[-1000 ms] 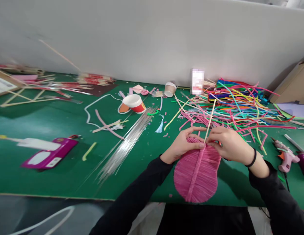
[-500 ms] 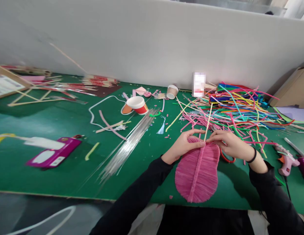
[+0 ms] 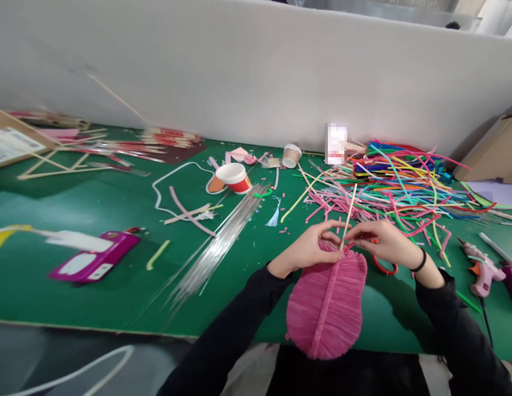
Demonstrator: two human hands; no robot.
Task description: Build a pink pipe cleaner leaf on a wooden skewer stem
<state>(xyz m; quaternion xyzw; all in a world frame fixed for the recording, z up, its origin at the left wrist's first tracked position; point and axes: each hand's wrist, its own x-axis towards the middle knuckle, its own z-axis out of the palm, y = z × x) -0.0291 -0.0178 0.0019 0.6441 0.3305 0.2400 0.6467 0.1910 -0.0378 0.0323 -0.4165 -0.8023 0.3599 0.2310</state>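
Note:
A pink leaf-shaped piece (image 3: 326, 308) made of pipe cleaners lies on the green table (image 3: 94, 214), its lower end over the near edge. A thin wooden stick (image 3: 349, 212) runs out of its top. My left hand (image 3: 311, 247) pinches the top left of the pink piece, fingers closed. On the other side of the stick, my right hand (image 3: 382, 242) has its fingertips pinched at the stick's base. A red ring (image 3: 384, 268) shows just below the right hand.
A heap of coloured pipe cleaners (image 3: 400, 181) fills the far right. Also on the table: a pink glue gun (image 3: 481, 264), a bundle of thin wires (image 3: 217, 245), a tipped red-and-white cup (image 3: 235, 177), a paper cup (image 3: 291, 155), a magenta box (image 3: 93, 258), a cardboard box (image 3: 497, 148).
The pink piece has slid toward me, its lower end now past the table's edge. Both hands stay at its top and have shifted slightly left.

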